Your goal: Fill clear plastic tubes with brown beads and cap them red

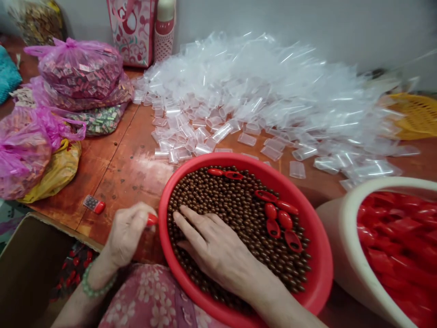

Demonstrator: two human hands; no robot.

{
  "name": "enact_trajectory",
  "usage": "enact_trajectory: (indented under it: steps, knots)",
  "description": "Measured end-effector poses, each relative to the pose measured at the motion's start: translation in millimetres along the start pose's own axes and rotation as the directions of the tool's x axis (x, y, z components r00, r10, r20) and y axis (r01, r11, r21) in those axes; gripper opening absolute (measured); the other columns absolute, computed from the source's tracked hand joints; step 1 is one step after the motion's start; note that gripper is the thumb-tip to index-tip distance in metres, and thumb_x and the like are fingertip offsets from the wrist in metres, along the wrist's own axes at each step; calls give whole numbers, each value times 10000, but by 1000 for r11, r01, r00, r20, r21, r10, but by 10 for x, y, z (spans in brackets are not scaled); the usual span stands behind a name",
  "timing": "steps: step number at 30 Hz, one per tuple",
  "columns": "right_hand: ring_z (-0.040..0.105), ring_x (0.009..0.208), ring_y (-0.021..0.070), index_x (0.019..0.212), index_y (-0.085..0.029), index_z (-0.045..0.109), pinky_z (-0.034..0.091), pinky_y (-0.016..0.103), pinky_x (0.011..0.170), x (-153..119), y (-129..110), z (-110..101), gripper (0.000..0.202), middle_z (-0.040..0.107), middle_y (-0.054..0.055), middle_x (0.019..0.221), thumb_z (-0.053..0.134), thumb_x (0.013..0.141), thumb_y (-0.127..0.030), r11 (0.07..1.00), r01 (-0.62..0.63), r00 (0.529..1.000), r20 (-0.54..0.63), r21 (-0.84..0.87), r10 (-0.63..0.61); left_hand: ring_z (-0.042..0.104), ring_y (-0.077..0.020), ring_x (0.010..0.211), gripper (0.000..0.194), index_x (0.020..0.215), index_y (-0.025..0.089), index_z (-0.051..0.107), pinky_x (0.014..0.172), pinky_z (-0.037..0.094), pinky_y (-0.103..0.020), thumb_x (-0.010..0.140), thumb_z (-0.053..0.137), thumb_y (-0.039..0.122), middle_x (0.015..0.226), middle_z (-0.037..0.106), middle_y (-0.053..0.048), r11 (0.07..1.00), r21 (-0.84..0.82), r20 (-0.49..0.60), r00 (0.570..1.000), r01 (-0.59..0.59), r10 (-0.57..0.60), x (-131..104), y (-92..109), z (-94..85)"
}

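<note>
My left hand [129, 234] is closed just outside the rim of a red basin [164, 205]. A small red plastic cap [152, 219] pokes out of its fingers; whatever is joined to it is hidden in the fist. My right hand [211, 241] rests on the small shiny brown balls [218, 196] that fill the basin, fingers stretched out and no object seen in them. Among the balls, toward the basin's right side, lie several loose red caps [285, 219]. A clear tube with a red cap [94, 204], filled with dark balls, lies on the table left of my left hand.
Clear plastic sleeves [246, 91] are heaped along the wall. At right stands a cream bucket [344, 228] of red caps [399, 246]. Pink bags [80, 70] sit at left. Below the table edge, a cardboard box [30, 269] holds red-capped pieces.
</note>
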State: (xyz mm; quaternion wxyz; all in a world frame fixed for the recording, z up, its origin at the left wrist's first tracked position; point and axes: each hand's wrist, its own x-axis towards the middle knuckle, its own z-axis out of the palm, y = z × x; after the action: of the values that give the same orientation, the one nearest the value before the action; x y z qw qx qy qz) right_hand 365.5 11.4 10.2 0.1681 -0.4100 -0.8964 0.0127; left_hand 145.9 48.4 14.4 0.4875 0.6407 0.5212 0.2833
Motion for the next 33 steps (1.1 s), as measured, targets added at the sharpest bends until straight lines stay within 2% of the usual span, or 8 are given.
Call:
enact_trajectory:
  steps: [2,4,8,13,17,20,27,33]
  knots:
    - [666,1003,297,1283,-50,544,560,454,832,-43,23,55,394,665,201,1200,539,936,-238,999,-45,997,55,-6,45,590,-164,677,384,826,174,621,666,460,-285,970,327,374,715,637,-29,945,325,-138,990,36,9,5,-187,-239]
    - [673,974,296,1231,-53,586,564,456,832,-70,35,94,350,691,179,1139,549,930,-228,998,-57,996,73,-5,57,612,-203,725,329,845,176,628,734,472,-335,952,369,348,751,670,-55,750,655,-221,972,93,73,3,-400,-426]
    - [665,994,292,1192,-68,615,550,463,864,-63,60,113,301,695,162,1129,516,943,-206,998,-59,996,63,-3,59,625,-288,1013,236,994,156,623,936,470,-441,918,456,305,1057,693,-140,525,850,-229,934,54,275,154,-602,-529]
    - [671,900,263,1087,-89,651,551,441,830,-28,150,101,238,712,134,1028,486,956,-200,994,-104,994,36,14,103,599,-235,1076,239,1094,161,583,974,469,-378,934,410,200,1156,654,-116,643,748,-72,943,-165,325,977,-434,-143]
    - [665,830,242,1068,-100,648,551,426,797,-50,210,88,221,708,116,961,486,956,-200,988,-155,987,40,18,154,551,-274,1125,296,1174,98,537,958,450,-400,899,441,150,1216,592,-187,630,760,-6,968,-159,252,1742,-428,225]
    - [665,807,229,1067,-108,647,551,393,765,-84,228,76,217,707,109,939,478,956,-188,984,-176,983,59,14,175,541,-297,1101,367,1235,73,485,939,442,-423,881,493,171,1192,592,-212,634,761,-25,970,-139,242,1993,-505,364]
    - [661,779,216,1056,-118,634,556,391,749,-94,291,10,186,707,105,903,501,952,-197,977,-200,980,-4,69,201,587,-256,1038,441,1253,104,458,924,463,-382,875,569,301,1142,630,-159,703,691,-39,962,-170,272,1782,-575,211]
    - [656,916,210,1119,-139,593,571,370,813,-32,376,-115,217,697,119,1029,599,902,-152,945,-238,928,-237,223,289,621,-203,912,308,1038,158,566,830,517,-333,818,664,349,1007,654,-81,799,504,-146,879,-329,454,1107,-43,51]
